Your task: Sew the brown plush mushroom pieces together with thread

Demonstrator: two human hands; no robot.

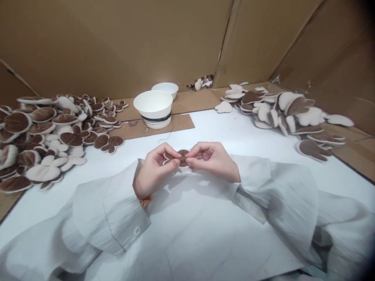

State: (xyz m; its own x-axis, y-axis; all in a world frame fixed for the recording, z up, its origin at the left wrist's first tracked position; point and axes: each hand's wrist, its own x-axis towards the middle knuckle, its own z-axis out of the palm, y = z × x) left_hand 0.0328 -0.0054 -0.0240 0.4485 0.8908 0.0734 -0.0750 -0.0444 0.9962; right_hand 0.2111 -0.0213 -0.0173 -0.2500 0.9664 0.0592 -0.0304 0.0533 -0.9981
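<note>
The piece (183,153), brown plush, sits at the centre of the clock, over the near half of the white surface (216,128); whether it touches the surface is hard to tell. The left hand (157,168) comes in from eight o'clock, its thumb and index finger clamped on the piece's nine o'clock side. The right hand (215,159) comes in from between three and four, its thumb and index finger pinching the three o'clock side. Both sets of fingertips nearly meet over the piece, hiding much of its outline. Pale sleeves (111,210) cover both arms, and an orange band (145,201) shows at the left wrist.

At eleven o'clock stands the front bowl (153,105), white, with dark thread (155,118) wound around its outside. It rests on a cardboard strip (183,123). The rear bowl (171,88), also white, stands just behind it, towards twelve.

Towards ten o'clock spreads the left pile (43,128), brown and cream plush shapes heaped on one another. Between two and three lies the right pile (278,109), with more cream pieces uppermost. A small heap (202,82) sits between twelve and one, against the cardboard wall (117,39).
</note>
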